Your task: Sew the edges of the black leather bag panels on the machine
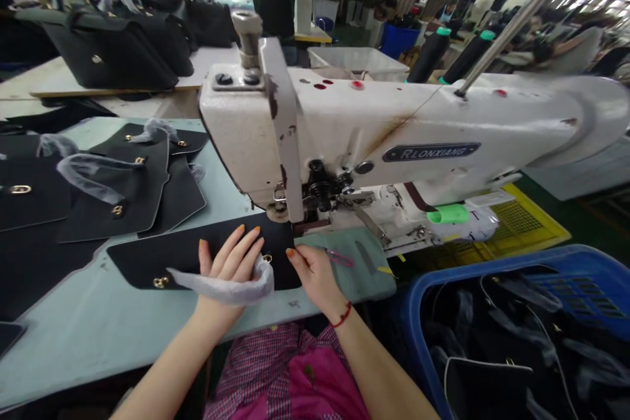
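Observation:
A black bag panel (142,256) with gold handle rings lies across the pale green sewing table, its far edge by the presser foot of the white sewing machine (339,118). My left hand (229,269) lies flat on it with fingers stretched out, passing under its plastic-wrapped handle (256,289). At the panel's right end my right hand (315,272) grips the edge between thumb and fingers; its fingertips are partly hidden. To the right of that hand, small pink-handled snips (340,257) lie on the table.
More black panels with wrapped handles (118,197) are piled at the left. A blue basket (418,302) of similar panels stands low at the right. Finished-looking black bags (113,46) sit behind on another table. A yellow crate (536,223) is beyond the machine.

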A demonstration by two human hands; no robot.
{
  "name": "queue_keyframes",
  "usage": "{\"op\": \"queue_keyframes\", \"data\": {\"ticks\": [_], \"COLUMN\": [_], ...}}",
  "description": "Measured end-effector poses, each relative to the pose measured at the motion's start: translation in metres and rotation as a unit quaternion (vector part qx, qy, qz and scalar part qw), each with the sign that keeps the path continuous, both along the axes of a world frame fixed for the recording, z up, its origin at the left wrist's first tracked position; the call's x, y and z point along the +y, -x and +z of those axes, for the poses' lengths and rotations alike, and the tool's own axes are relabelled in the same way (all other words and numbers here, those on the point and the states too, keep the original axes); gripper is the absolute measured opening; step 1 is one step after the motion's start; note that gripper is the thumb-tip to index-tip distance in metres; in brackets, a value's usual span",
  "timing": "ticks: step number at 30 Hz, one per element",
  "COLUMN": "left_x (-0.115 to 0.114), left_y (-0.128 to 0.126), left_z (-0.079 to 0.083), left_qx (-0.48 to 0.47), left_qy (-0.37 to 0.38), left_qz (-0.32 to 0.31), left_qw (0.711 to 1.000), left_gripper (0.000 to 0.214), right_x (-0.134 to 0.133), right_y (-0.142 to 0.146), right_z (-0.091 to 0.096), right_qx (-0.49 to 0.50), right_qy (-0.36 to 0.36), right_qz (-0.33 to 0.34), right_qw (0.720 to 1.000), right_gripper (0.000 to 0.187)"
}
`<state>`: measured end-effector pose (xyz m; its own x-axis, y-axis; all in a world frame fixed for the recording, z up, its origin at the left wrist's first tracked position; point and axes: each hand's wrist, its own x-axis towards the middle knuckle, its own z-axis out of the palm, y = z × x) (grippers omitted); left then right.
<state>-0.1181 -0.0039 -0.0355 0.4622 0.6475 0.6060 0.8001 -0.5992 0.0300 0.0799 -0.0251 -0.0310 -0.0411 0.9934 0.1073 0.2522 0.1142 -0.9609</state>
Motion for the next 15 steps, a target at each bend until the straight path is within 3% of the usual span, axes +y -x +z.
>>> {"op": "queue_keyframes", "data": {"ticks": [5,9,15], "left_x": [0.003,0.013,0.019], "left_y": [0.023,0.031,0.025], "left_z": [0.025,0.026,0.02], "left_qx": [0.088,0.088,0.032], "left_qy": [0.045,0.091,0.021], "left_qz": [-0.082,-0.121,-0.151], "left_qw": [0.992,0.985,0.988], "left_gripper": [0.032,0.026,0.02], "right_x": [-0.003,-0.005,-0.006], "right_y": [-0.002,0.0,0.002], "right_z": [0.012,0.019,0.022], "right_qx": [0.012,0.05,0.061], "right_qy": [0.025,0.047,0.069], "right_qz": [0.004,0.01,-0.006], "right_qw": [1.0,0.998,0.996], "right_gripper": [0.043,0.043,0.045]}}
